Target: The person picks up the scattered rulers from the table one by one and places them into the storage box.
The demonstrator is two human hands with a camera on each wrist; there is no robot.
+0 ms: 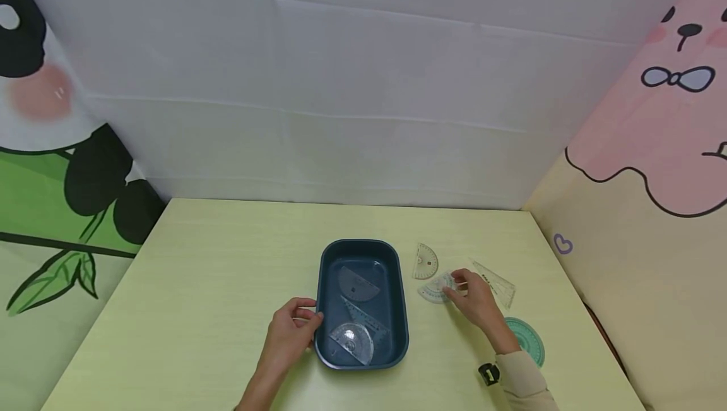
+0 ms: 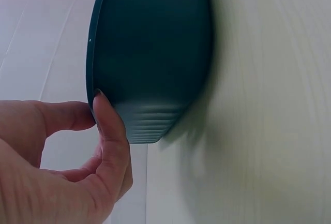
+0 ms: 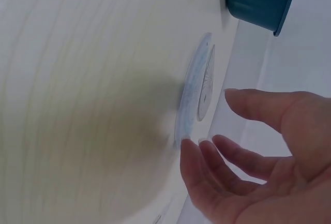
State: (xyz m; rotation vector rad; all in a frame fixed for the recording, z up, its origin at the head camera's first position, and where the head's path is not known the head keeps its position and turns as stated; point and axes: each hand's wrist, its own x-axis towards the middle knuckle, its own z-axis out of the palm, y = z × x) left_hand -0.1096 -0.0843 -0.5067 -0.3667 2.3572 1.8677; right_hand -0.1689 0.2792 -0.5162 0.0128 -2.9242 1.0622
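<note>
My left hand (image 1: 291,330) pinches the left rim of a dark blue plastic tray (image 1: 403,335) between thumb and fingers. The left wrist view shows that hand (image 2: 85,159) at the tray's edge (image 2: 150,48). Inside the tray lie two clear protractors (image 1: 358,286) (image 1: 358,349) and a clear set square (image 1: 366,319). To its right, my right hand (image 1: 474,297) reaches over a pale bluish protractor (image 1: 433,289) on the table. In the right wrist view, thumb and fingers are spread, fingertips right at the end of this protractor (image 3: 192,94).
Another clear protractor (image 1: 426,262) lies by the tray's upper right. A clear set square (image 1: 500,285) is beyond my right hand, and a green round protractor (image 1: 528,340) lies beside the right forearm. A white cloth backdrop (image 1: 341,114) rises behind the table (image 1: 227,259).
</note>
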